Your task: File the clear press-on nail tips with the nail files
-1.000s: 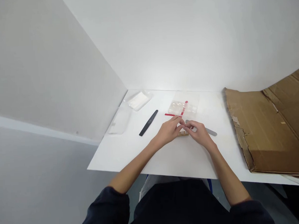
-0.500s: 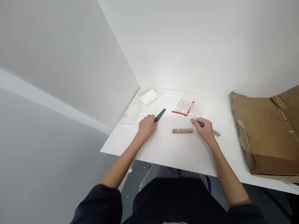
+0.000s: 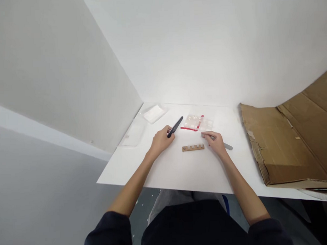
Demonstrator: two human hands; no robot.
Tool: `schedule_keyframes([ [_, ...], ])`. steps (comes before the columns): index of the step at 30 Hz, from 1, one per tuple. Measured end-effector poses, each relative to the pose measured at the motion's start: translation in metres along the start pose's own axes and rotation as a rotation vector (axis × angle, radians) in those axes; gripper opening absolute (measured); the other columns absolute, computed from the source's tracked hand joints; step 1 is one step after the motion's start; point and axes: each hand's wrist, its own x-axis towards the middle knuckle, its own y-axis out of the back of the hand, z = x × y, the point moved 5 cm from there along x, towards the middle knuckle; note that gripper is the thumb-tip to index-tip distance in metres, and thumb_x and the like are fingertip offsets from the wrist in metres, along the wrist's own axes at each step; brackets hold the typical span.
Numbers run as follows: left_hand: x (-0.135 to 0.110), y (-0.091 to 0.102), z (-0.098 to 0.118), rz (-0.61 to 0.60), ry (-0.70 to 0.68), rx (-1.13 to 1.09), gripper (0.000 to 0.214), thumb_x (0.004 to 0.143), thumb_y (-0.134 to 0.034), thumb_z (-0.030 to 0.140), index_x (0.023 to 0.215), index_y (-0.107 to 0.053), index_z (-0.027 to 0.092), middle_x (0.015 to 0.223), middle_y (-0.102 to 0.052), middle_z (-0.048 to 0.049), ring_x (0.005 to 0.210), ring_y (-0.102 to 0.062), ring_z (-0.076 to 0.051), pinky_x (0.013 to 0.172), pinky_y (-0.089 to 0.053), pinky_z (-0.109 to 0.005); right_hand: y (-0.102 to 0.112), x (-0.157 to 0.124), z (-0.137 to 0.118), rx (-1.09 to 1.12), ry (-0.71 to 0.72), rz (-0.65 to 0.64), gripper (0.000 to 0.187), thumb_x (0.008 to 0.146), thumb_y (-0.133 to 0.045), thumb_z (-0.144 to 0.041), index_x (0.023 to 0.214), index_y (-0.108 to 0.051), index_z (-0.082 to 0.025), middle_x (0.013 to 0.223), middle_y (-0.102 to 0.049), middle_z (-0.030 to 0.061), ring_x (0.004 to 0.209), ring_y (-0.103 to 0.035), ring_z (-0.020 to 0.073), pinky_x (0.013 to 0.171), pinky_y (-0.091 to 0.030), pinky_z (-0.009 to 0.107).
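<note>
My left hand is closed on a black nail file, whose far end sticks up and away to the right. My right hand rests with fingers curled over a grey nail file that lies on the white table. Between the hands lies a small wooden strip carrying several pale nail tips. Just behind it is a clear bag with a red zip strip and more tips inside.
A clear packet with white contents and another clear plastic piece lie at the table's left side by the wall. A flattened cardboard box covers the right end. White walls close the back and left.
Both hands were together over the wooden strip. My left hand went left to the black file and has lifted it. My right hand stays at the grey file.
</note>
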Motion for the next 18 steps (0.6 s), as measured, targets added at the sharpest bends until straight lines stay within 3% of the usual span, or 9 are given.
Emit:
schedule_keyframes([
  [10, 0.038, 0.008, 0.148, -0.006, -0.411, -0.491, 0.005, 0.09, -0.056, 0.027, 0.093, -0.056, 0.024, 0.076, -0.06, 0.0037, 0.067, -0.051, -0.015, 0.067, -0.04, -0.029, 0.005, 0.008, 0.003, -0.005, 0.057, 0.067, 0.019, 0.079, -0.053, -0.033, 0.069, -0.066, -0.022, 0.062, -0.062, 0.0002, 0.064, -0.058, 0.0187, 0.068, -0.049, 0.032],
  [14, 0.037, 0.016, 0.171, -0.106, -0.401, -0.589, 0.004, 0.091, -0.056, 0.026, 0.092, -0.052, 0.025, 0.067, -0.049, 0.0068, 0.057, -0.043, -0.013, 0.058, -0.033, -0.028, 0.002, 0.007, 0.001, 0.002, 0.068, 0.07, 0.021, 0.084, -0.056, -0.033, 0.078, -0.071, -0.021, 0.072, -0.069, 0.0019, 0.067, -0.061, 0.0179, 0.07, -0.053, 0.031],
  [18, 0.026, 0.025, 0.175, -0.175, -0.387, -0.616, 0.007, 0.092, -0.056, 0.026, 0.09, -0.049, 0.025, 0.065, -0.042, 0.0079, 0.054, -0.04, -0.012, 0.054, -0.03, -0.027, -0.004, 0.003, -0.001, 0.045, 0.035, 0.051, 0.026, 0.088, -0.061, -0.039, 0.092, -0.078, -0.02, 0.077, -0.072, 0.0041, 0.064, -0.062, 0.0173, 0.048, -0.048, 0.025],
])
